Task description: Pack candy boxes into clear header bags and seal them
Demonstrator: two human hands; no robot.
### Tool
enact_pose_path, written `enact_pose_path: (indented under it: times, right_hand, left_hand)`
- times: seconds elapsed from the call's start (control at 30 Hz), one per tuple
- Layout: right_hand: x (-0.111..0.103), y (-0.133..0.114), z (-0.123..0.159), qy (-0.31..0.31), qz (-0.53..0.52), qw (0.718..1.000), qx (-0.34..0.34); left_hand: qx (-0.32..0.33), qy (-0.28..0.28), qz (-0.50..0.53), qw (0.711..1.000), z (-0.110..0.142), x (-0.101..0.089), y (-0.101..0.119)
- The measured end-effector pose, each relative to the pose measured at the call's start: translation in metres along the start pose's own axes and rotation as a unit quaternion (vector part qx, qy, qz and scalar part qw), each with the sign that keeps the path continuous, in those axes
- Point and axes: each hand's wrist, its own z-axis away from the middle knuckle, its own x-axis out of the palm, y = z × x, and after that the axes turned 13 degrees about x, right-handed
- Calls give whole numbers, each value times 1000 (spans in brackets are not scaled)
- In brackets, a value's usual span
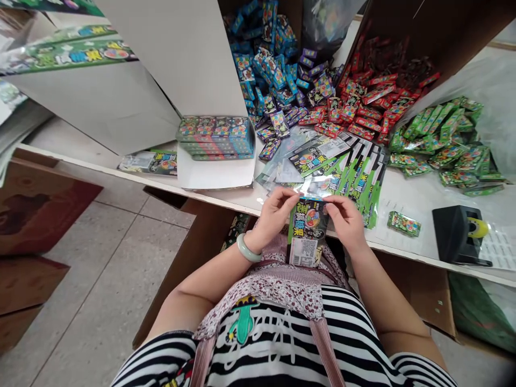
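Hanging upright just above the near edge of the white table (226, 200), a flat black-and-green printed packet with a clear top flap and a white barcode panel at its foot (308, 232) is pinched at its upper corners by both hands — the left hand (274, 215), with a pale green bangle (247, 249) on its wrist, has its fingers closed on the top left corner, and the right hand (345, 221) is closed on the top right, so the two hands sit close together with only the packet's width between them. Just behind the packet lies a fanned row of matching green-and-black packets (355, 177), overlapping one another on the tabletop. Beyond them, small boxes are heaped by colour: blue ones (270, 70) at the back, purple ones (286, 118) in front of those, red ones (366, 97) to the right and green ones (443, 140) farther right. One green box (403, 223) lies alone near the table edge, beside a black tape dispenser (459, 235). To the left stands a neat stack of filled trays (215, 137) on a white card.
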Motion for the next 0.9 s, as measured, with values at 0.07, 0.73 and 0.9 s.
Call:
enact_pose_path:
  times: [0.07,0.73,0.9]
  right_hand:
    - [-7,-6,-8,-25,-26,999,16]
    - [-22,-51,-31,-166,13,985,47]
    - [-29,-52,-18,-162,72,983,-38]
  left_hand:
    - [-12,-11,23,1000,-8,1,4]
    - [-27,-76,-11,997,-34,4,40]
    - [30,-136,-5,990,-29,-10,39]
